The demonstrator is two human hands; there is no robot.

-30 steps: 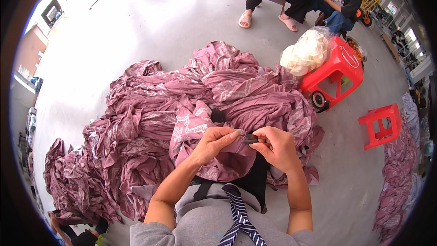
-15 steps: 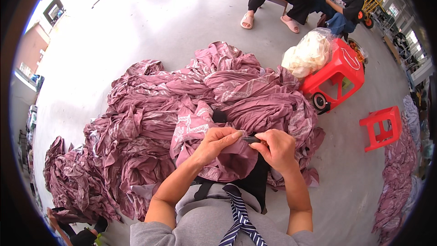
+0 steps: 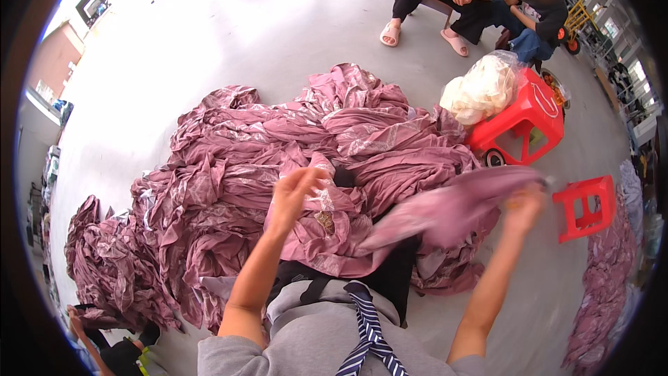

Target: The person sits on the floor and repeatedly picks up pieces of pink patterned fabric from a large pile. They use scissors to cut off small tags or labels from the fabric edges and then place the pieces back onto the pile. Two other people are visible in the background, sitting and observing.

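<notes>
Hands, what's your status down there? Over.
Right hand: gripping mauve patterned cloth, motion-blurred. Left hand: loosely open, apparently empty. Small red plastic stool: right, clear of cloth.

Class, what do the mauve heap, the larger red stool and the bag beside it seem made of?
Mauve heap: probably fabric, mostly matte; soft folds and creases. Larger red stool: likely moulded plastic, smooth, evenly coloured. Bag: apparently thin plastic film, shiny and see-through.

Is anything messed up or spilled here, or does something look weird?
I can't see any spill. The big mauve cloth heap on the floor looks messiest, all crumpled and twisted. The lifted cloth at the right hand looks smeary, but that's probably just blur in the picture.
</notes>
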